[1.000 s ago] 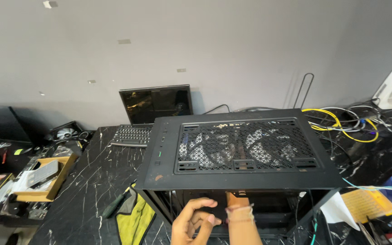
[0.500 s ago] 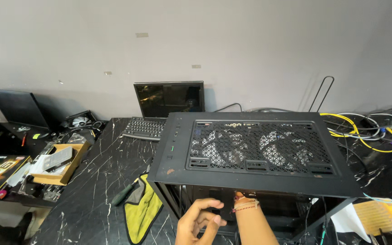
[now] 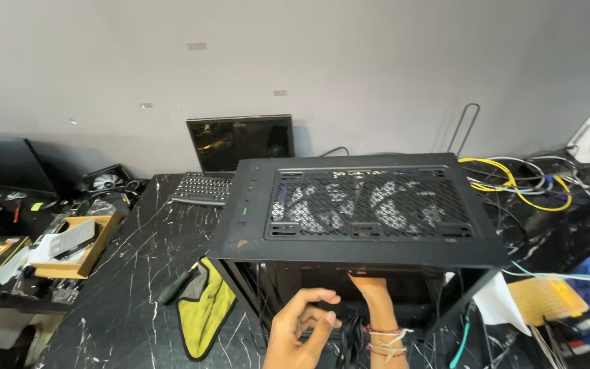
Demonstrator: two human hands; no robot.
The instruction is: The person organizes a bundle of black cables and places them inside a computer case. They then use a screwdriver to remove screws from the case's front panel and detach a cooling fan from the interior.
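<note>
A black computer case (image 3: pixel 254 219) stands on a black marble table (image 3: pixel 145 273), its meshed top showing two fans beneath. My left hand (image 3: pixel 302 328) hovers in front of the case's open side, fingers loosely curled and apart, holding nothing. My right hand (image 3: pixel 370 290), with threads around the wrist, reaches up inside the case under the top panel; its fingers are hidden by the top edge, so what they touch is not visible. Dark cables hang inside the case between my two hands.
A yellow cloth (image 3: pixel 206 314) and a dark tool lie left of the case. A keyboard (image 3: pixel 203 188) and small monitor (image 3: pixel 240 140) sit behind it. A cardboard tray of parts (image 3: pixel 69 242) is at the left; yellow and white cables (image 3: pixel 520 184) tangle at the right.
The view has shifted a little, placing the case more central. My left hand has opened slightly and my right hand stays raised inside the case.
</note>
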